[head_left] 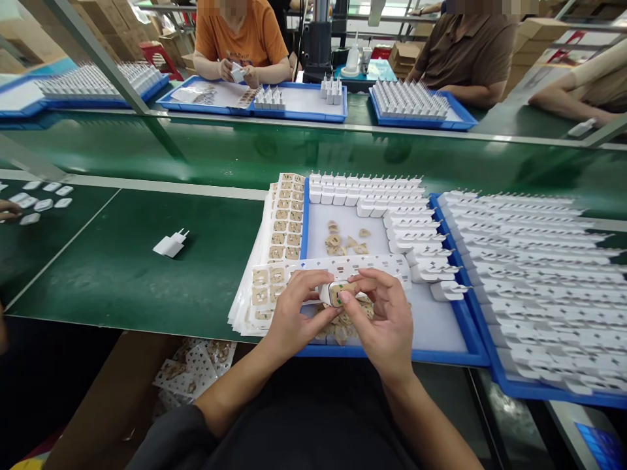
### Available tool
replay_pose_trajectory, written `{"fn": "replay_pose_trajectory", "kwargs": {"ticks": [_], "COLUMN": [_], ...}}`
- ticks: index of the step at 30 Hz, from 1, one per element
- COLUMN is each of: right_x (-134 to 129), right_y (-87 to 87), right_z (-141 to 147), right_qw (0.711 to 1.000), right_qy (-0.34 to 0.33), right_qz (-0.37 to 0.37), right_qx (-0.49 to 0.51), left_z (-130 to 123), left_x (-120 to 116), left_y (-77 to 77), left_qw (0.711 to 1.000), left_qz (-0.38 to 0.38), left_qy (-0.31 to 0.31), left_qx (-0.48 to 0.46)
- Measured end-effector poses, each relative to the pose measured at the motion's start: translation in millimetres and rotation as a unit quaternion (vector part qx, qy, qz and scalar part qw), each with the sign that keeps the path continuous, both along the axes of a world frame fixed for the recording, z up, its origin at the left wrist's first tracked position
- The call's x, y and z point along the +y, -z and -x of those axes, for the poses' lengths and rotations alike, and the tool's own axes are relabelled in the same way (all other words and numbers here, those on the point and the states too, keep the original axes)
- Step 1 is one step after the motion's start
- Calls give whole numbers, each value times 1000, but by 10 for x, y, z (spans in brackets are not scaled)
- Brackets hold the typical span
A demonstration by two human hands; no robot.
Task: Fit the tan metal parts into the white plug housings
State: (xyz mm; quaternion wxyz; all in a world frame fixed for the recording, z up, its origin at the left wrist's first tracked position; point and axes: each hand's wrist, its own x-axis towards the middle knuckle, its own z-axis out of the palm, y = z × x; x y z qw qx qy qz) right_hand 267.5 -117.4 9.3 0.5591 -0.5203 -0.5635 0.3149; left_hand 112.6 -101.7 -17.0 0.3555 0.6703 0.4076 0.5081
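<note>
Between my two hands is a white plug-in charger (pixel 325 294), its end face turned up toward me with a tan sticker (pixel 337 294) on it. My left hand (pixel 296 310) grips the charger's left side between thumb and fingers. With thumb and forefinger, my right hand (pixel 385 313) pinches the sticker's right edge at that face. Beneath my hands lie a partly used sticker sheet (pixel 382 264) and a heap of loose tan pieces (pixel 340 331), partly hidden by my fingers. They rest over a blue-rimmed tray (pixel 441 356) where rows of white chargers (pixel 367 205) stand along the back and right.
A second blue tray (pixel 499 375) full of chargers adjoins on the right. Stacked sticker sheets (pixel 249 294) lie at left, and a lone charger (pixel 171 243) rests on the green bench (pixel 196 294). Across the green belt (pixel 220 147), co-workers sit behind more trays (pixel 298 117).
</note>
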Motion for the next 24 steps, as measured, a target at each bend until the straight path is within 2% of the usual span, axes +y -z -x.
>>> {"fn": "replay_pose_trajectory", "kwargs": {"ticks": [13, 16, 20, 22, 24], "right_x": [15, 22, 43, 58, 70], "right_y": [31, 32, -5, -37, -67], "right_z": [60, 72, 54, 19, -21], "right_qw": [996, 990, 961, 950, 958], "right_qy": [46, 59, 65, 66, 64], "right_qz": [-34, -68, -151, -153, -121], "right_qx": [-63, -110, -221, -262, -252], "left_z": [-15, -18, -23, -26, -30], "left_x": [-3, 2, 9, 4, -4], "left_y": [-7, -2, 37, 70, 103], "left_qw": [999, 999, 996, 996, 997], "left_qz": [-26, -39, -73, -76, -70], "left_qy": [-11, -18, -37, -40, -38], "left_qx": [16, 19, 25, 13, -12]}}
